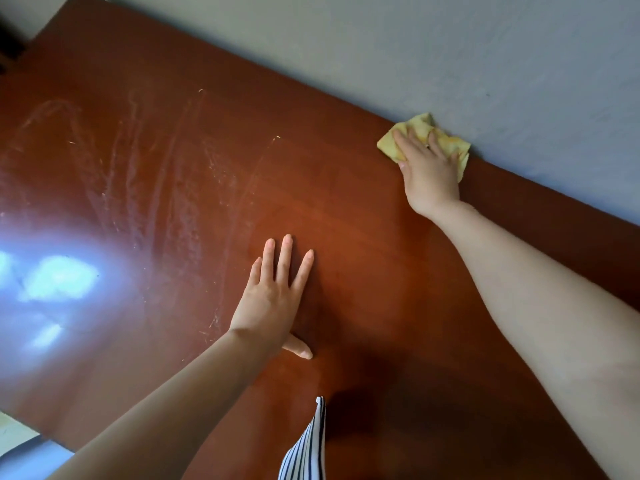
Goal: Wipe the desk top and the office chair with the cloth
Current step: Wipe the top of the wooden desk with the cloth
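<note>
Yellow cloth [389, 143] lying at far edge of desk top [346, 209], touching wall [450, 57]. Right hand [429, 171] pressing it, fingers seemingly flat. Left hand [273, 299] bracing on wood, fingers straight, grasping nothing. Dusty streaks [156, 161] showing leftward; wiping likely partway. Office chair not showing.

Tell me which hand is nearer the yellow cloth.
Right. The right hand presses on the yellow cloth by the wall; the left hand lies flat on the desk top, well apart from it.
</note>
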`<state>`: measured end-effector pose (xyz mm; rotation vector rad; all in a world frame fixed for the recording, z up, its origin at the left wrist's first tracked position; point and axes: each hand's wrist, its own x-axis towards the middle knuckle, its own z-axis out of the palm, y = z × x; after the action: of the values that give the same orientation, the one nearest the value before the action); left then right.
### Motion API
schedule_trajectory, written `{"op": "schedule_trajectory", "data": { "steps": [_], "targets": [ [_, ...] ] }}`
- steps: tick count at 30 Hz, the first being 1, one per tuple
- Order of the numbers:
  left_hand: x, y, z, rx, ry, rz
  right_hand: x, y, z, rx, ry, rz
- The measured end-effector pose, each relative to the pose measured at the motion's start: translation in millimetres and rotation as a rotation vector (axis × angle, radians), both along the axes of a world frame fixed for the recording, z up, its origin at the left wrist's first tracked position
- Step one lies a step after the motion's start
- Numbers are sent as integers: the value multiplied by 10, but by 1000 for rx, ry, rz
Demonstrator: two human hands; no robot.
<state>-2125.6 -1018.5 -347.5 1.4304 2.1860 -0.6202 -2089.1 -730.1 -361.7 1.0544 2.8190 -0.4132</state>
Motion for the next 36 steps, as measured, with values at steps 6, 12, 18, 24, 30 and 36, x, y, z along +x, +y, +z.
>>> {"op": "schedule_trajectory", "data": {
  "steps": [6, 12, 18, 24, 30, 36],
  "targets": [
    [-18, 53, 47, -40, -4, 17, 542, -641, 27, -1, -9, 155],
    [8, 47, 117, -55, 3, 18, 1290, -1636, 74, 7, 94, 250],
    [8, 43, 139, -51, 3, 31, 1812, -2153, 45, -15, 69, 510],
    [38, 28, 156, -36, -11, 46, 2078, -1930, 16, 3, 83, 811],
    [46, 25, 148, -18, -6, 48, 1768, -1360, 72, 63, 114, 671],
    [45, 54, 165, -44, -6, 49, 1410, -658, 89, 46, -12, 425]
  ]
}}
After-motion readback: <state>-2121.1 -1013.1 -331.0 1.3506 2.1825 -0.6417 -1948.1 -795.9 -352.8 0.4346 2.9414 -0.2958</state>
